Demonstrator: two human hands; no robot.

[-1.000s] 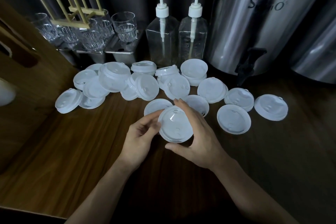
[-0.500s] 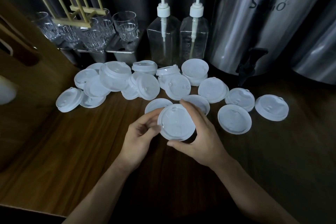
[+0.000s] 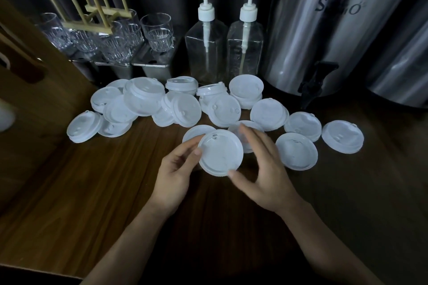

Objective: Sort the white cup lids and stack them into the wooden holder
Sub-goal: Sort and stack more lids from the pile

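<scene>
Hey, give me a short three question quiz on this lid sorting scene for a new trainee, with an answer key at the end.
1. True or false: some lids are already stacked on the wooden holder.
2. How many pump bottles stand behind the loose lids? A one, B two, C three.
3. Fill in: the left hand pinches one white ____.
Key: 1 false, the holder is bare. 2 B. 3 lid.
</scene>
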